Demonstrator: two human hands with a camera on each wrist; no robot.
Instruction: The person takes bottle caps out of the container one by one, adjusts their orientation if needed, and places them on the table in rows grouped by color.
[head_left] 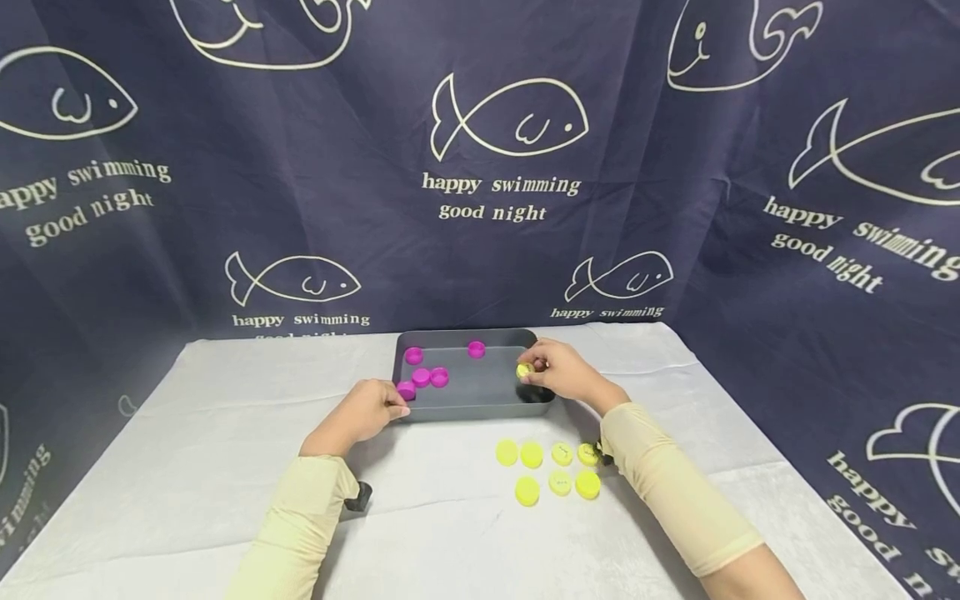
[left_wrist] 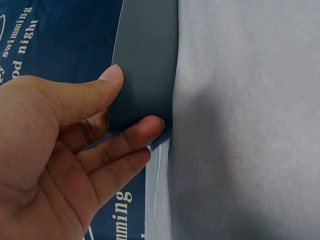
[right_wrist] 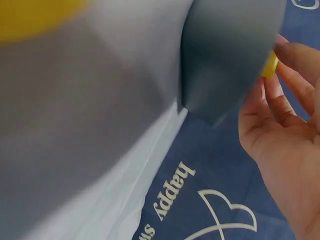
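Observation:
My left hand [head_left: 369,408] grips the near left corner of a dark grey tray [head_left: 480,411]; in the left wrist view its thumb lies at the rim and its fingers [left_wrist: 145,131] against the outer wall. Over the right end of the tray, my right hand [head_left: 562,369] pinches a yellow bottle cap [head_left: 524,370] between thumb and fingers. The right wrist view shows this cap [right_wrist: 270,65] just past the tray's rim, partly hidden by the fingers. Several magenta bottle caps [head_left: 439,377] lie in the tray's left half and at its back.
Several yellow caps [head_left: 532,454] lie in two rough rows on the white tablecloth [head_left: 435,533], in front of the tray and beside the right forearm. Dark blue curtains [head_left: 510,275] with fish prints stand behind the table and at both sides.

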